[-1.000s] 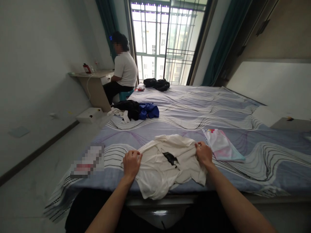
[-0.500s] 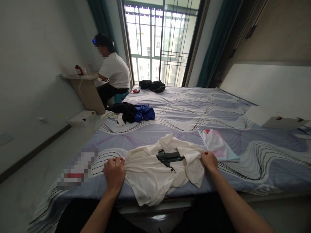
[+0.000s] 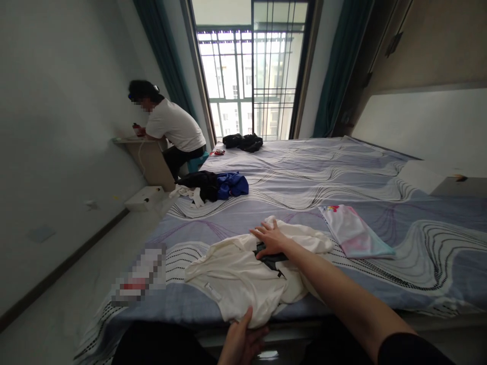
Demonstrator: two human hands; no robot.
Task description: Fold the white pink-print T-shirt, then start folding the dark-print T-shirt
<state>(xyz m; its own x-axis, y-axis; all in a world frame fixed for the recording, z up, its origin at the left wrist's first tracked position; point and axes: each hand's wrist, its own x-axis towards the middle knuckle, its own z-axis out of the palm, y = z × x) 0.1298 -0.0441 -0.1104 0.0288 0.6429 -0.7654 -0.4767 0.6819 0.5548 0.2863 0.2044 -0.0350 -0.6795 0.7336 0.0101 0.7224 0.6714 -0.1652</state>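
A cream-white shirt [image 3: 236, 261] with a dark patch in its middle lies spread and wrinkled near the bed's front edge. A small pale tag shows at its left part. At the lower edge, my left hand [image 3: 245, 337] pinches the cloth, thumb on top and fingers underneath. My right hand [image 3: 271, 238] rests on the upper part of the shirt with fingers spread, beside the dark patch, which it partly covers. To the right lies a folded white-and-pink cloth [image 3: 355, 233] with a light blue edge.
A heap of black, blue and white clothes [image 3: 213, 186] lies at the bed's left side, and black clothing [image 3: 243, 142] at the far end. Beyond the left side, a person in a white top [image 3: 175, 124] sits at a small desk [image 3: 152, 162]. A white box [image 3: 144, 198] stands on the floor.
My hands have left the shirt's two sides. The left moved down to the lower edge; the right moved inward onto the upper part. The seated person now leans forward, a hand at the red bottle.
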